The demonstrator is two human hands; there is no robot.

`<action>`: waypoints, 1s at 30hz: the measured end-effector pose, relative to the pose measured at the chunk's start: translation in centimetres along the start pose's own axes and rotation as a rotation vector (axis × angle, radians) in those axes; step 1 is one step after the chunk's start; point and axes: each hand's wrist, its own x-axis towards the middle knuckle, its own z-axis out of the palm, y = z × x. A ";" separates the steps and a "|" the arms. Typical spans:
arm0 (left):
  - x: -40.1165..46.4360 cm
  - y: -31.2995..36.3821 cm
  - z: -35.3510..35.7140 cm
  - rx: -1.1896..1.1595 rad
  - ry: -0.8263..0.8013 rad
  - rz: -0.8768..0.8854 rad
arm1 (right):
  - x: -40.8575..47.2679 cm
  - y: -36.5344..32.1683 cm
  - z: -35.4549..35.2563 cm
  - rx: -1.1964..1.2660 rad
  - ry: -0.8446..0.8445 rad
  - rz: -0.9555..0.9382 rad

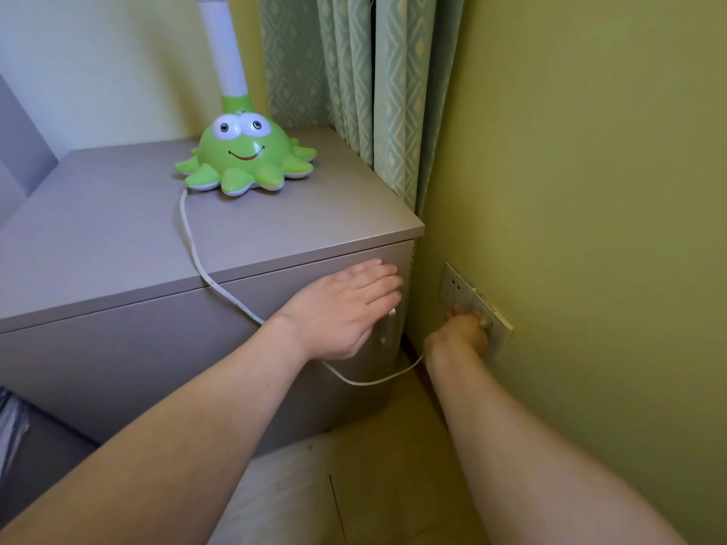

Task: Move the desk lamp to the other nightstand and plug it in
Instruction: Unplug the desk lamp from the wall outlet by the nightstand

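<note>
The desk lamp [246, 157] has a green octopus base and a white stem, and it stands upright near the back of the grey nightstand [118, 238]. Its white cord [196, 265] runs off the front edge, passes under my left hand and sags across to the wall socket [452, 285]. My left hand [342, 308] lies flat, fingers together, against the nightstand's front by the white handle. My right hand [460, 332] is closed on the plug at the socket plate on the green wall; the plug itself is mostly hidden by my fingers.
Patterned green curtains [373, 92] hang behind the nightstand's right rear corner. The green wall [590, 190] fills the right side, with a narrow gap between it and the nightstand. Tiled floor [393, 466] lies below. A grey padded headboard [15, 151] is at the left.
</note>
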 end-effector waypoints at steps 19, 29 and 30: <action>-0.1 -0.4 -0.1 0.017 -0.018 0.039 | 1.0 0.7 0.2 -0.069 0.029 -0.107; -0.1 -0.2 -0.5 0.004 -0.025 0.028 | 0.6 -0.6 -0.2 -0.021 0.006 0.000; -0.1 -0.1 -0.4 0.001 -0.024 0.021 | 0.6 -0.6 -0.5 -0.077 0.023 -0.025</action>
